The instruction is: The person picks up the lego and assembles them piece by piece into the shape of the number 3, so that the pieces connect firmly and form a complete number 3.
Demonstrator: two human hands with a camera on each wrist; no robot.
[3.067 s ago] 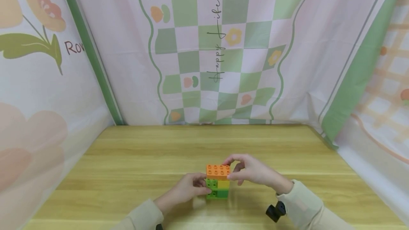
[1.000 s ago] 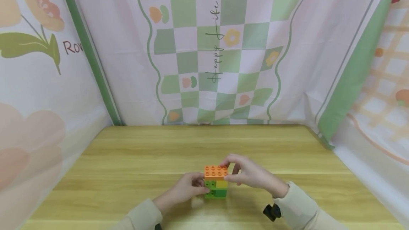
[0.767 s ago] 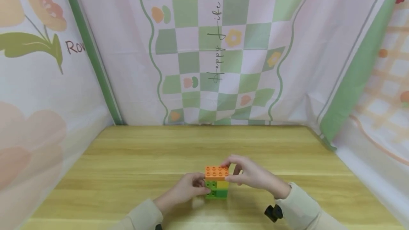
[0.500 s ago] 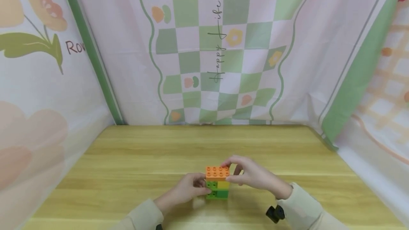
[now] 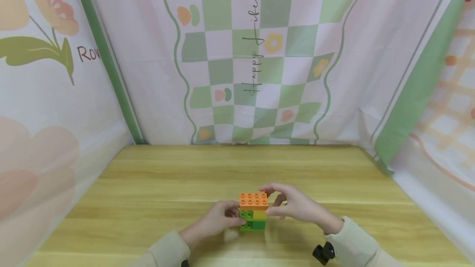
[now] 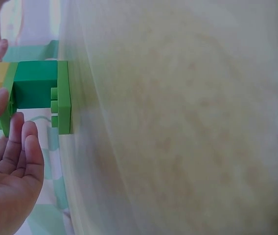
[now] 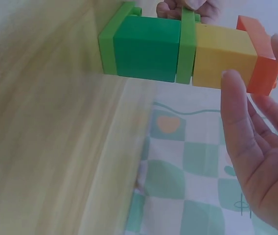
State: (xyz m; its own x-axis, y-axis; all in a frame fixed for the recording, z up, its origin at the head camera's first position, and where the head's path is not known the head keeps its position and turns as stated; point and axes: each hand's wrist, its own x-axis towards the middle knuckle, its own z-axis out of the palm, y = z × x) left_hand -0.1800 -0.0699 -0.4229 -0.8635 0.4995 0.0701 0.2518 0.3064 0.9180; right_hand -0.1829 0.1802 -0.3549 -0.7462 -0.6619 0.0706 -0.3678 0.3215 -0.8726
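Observation:
A small tower of toy building bricks stands on the table. From the bottom it has a light green plate (image 6: 64, 98), a dark green block (image 7: 146, 48), a second light green plate (image 7: 185, 46), a yellow block (image 7: 224, 51) and an orange studded plate (image 5: 253, 201) on top. My left hand (image 5: 217, 219) pinches the upper light green plate at its left end between thumb and fingers. Beside the tower's right side is my right hand (image 5: 293, 203), fingers loosely bent and spread, fingertips close to the orange plate and holding nothing.
The wooden table (image 5: 167, 176) runs back to a hanging cloth (image 5: 245, 65) with a green check print. Printed cloths also hang at left and right. A black camera (image 5: 324, 253) sits at the right wrist, under the sleeve.
My right hand has let go of the orange plate and drawn slightly right, its fingers spreading. The orange plate sits on the tower as before. My left hand keeps its hold.

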